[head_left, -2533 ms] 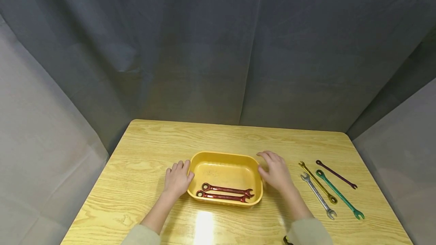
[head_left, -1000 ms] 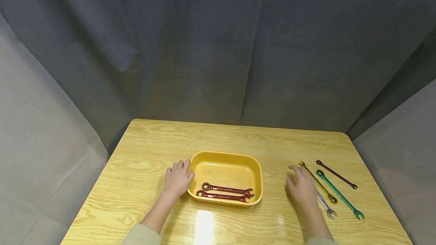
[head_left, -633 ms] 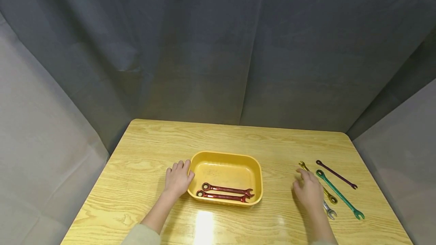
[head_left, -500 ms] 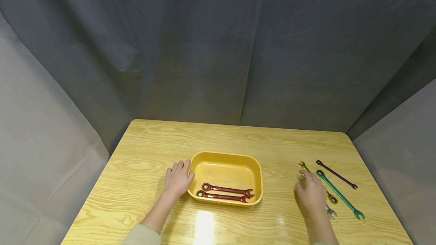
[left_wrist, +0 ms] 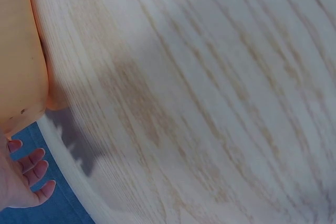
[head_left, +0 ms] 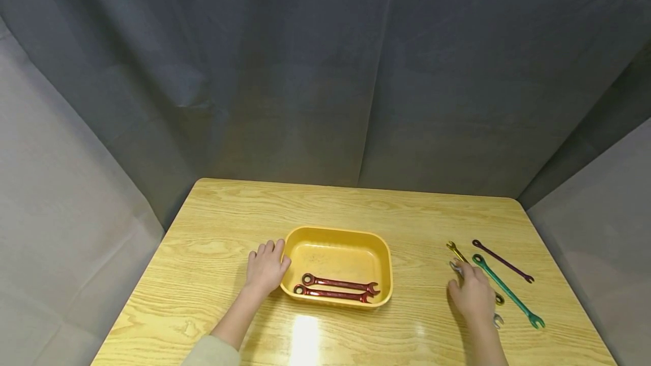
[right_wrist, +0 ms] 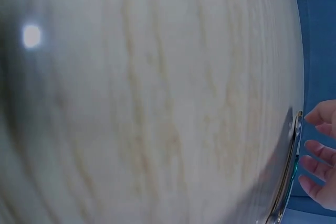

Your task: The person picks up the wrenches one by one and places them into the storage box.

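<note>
At the left rim of a yellow plastic tub (head_left: 335, 236), my left hand (head_left: 265, 266) rests with its thumb overlapping the edge. In the left wrist view its fingers (left_wrist: 37, 171) are loosely bent beside the tub wall. Two red combination wrenches, an upper one (head_left: 341, 283) and a lower one (head_left: 333, 294), lie inside along the near side. My right hand (head_left: 474, 293) hovers over a silver wrench (head_left: 498, 321), hiding its middle, and part of a gold wrench (head_left: 456, 250). Its fingers (right_wrist: 315, 166) are spread and slightly bent, holding nothing.
Right of my right hand, a green wrench (head_left: 503, 285) and a thin purple wrench (head_left: 500, 260) lie slanted on the wooden table (head_left: 244, 202). Grey curtains (head_left: 285, 100) hang behind the table and at both sides.
My right hand has left the tub's right rim and moved right, over the silver and gold wrenches. The left hand and tub have stayed in place.
</note>
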Available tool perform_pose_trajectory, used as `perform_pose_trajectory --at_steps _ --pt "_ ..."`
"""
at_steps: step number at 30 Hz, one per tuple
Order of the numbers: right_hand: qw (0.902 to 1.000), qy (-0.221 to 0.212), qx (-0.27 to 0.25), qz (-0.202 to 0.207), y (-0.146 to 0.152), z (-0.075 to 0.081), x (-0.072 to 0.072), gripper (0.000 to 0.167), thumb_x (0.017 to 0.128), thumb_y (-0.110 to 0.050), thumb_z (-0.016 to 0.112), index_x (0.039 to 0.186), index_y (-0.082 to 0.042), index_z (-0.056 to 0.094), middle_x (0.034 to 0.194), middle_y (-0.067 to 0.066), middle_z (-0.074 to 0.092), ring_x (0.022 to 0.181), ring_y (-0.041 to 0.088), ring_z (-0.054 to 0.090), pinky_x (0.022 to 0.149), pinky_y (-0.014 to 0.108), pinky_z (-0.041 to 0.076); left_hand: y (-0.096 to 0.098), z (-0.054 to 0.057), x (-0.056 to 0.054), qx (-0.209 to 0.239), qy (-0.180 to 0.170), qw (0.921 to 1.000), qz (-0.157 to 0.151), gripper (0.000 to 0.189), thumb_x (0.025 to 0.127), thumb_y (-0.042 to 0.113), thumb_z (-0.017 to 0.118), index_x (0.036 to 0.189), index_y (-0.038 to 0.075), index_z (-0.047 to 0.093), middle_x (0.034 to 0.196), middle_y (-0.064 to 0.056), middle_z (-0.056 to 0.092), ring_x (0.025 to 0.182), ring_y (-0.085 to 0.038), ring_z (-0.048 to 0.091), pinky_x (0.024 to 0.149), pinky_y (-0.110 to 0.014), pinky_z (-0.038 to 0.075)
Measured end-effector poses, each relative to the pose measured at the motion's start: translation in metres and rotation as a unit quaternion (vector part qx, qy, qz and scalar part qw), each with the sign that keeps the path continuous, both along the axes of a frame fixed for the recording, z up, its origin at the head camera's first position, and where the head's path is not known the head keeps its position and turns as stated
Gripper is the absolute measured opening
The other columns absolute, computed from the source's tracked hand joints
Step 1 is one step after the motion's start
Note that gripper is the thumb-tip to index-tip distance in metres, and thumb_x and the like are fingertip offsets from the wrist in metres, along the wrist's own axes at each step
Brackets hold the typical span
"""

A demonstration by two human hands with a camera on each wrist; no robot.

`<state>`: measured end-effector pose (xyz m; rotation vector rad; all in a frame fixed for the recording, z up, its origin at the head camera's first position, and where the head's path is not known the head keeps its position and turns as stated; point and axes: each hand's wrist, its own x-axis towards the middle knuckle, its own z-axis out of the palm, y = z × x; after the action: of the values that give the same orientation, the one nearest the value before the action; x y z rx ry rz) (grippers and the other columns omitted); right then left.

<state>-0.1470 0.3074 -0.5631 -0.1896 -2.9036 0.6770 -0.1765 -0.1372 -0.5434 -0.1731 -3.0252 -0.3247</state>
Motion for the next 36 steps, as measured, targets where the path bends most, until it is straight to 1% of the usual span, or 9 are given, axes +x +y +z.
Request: perform_pose_trajectory --at_steps 4,6,13,20,23,27,33,36 --pt "0.9997 -0.02 0.004 -0.012 0.002 -0.001 0.002 0.047 0.083 -0.015 0.054 0.126 0.002 0.043 0.12 0.033 0.042 0.107 0.052 0.04 0.08 0.065 0.033 0.0 0.0 0.0 0.0 0.002 1.0 -0.001 0.032 0.09 0.03 0.046 0.115 0.012 0.047 0.095 -0.008 0.05 0.082 -0.024 0.046 0.068 -0.039 0.036" --pt "0.9995 -0.029 0.009 -0.013 0.004 -0.002 0.002 0.048 0.083 -0.016 0.054 0.125 0.004 0.043 0.119 0.034 0.042 0.106 0.053 0.04 0.077 0.065 0.035 0.0 0.0 0.0 -0.001 0.002 1.0 0.0 0.032 0.09 0.03 0.046 0.115 0.012 0.047 0.095 -0.008 0.05 0.082 -0.024 0.046 0.068 -0.039 0.036" --pt "0.9989 -0.041 0.02 -0.007 0.012 -0.006 0.0 0.05 0.082 -0.015 0.055 0.124 0.009 0.041 0.114 0.038 0.043 0.1 0.055 0.043 0.068 0.061 0.041 -0.001 0.0 -0.001 0.002 -0.004 1.0 0.001 0.033 0.09 0.03 0.045 0.118 0.012 0.046 0.098 -0.009 0.05 0.083 -0.024 0.046 0.07 -0.04 0.036" --pt "0.9982 -0.054 0.019 -0.016 0.015 -0.007 0.001 0.049 0.083 -0.014 0.053 0.123 0.011 0.041 0.111 0.038 0.042 0.098 0.055 0.043 0.068 0.061 0.041 -0.001 -0.001 -0.001 0.001 -0.004 1.0 0.001 0.034 0.09 0.03 0.045 0.118 0.011 0.046 0.099 -0.009 0.051 0.084 -0.025 0.046 0.071 -0.04 0.037" --pt "0.9973 -0.07 0.018 -0.016 0.017 -0.005 0.001 0.05 0.084 -0.014 0.052 0.125 0.011 0.04 0.112 0.038 0.042 0.099 0.055 0.041 0.07 0.061 0.039 -0.001 -0.001 -0.002 -0.002 -0.003 1.0 0.001 0.034 0.09 0.03 0.045 0.118 0.012 0.046 0.098 -0.009 0.051 0.083 -0.024 0.046 0.07 -0.04 0.037" --pt "0.9958 -0.089 0.019 -0.007 0.021 -0.003 0.001 0.048 0.084 -0.013 0.05 0.125 0.011 0.04 0.112 0.037 0.041 0.1 0.055 0.041 0.07 0.06 0.04 -0.002 -0.001 -0.002 -0.006 -0.003 1.0 0.001 0.033 0.09 0.03 0.044 0.118 0.012 0.045 0.097 -0.009 0.051 0.083 -0.024 0.046 0.069 -0.04 0.037" --pt "0.9955 -0.091 0.025 0.009 0.027 -0.002 0.001 0.045 0.083 -0.009 0.052 0.122 0.012 0.042 0.107 0.035 0.043 0.095 0.051 0.045 0.068 0.056 0.044 -0.001 -0.001 -0.002 -0.004 -0.006 1.0 0.001 0.033 0.091 0.031 0.045 0.118 0.012 0.046 0.097 -0.008 0.05 0.083 -0.024 0.045 0.069 -0.04 0.036" --pt "0.9946 -0.098 0.027 0.018 0.029 0.0 0.0 0.043 0.083 -0.008 0.052 0.121 0.011 0.042 0.105 0.035 0.044 0.093 0.051 0.046 0.065 0.054 0.046 -0.001 -0.001 -0.002 -0.004 -0.005 1.0 0.002 0.033 0.09 0.031 0.045 0.117 0.012 0.046 0.097 -0.008 0.05 0.083 -0.024 0.045 0.069 -0.04 0.036"
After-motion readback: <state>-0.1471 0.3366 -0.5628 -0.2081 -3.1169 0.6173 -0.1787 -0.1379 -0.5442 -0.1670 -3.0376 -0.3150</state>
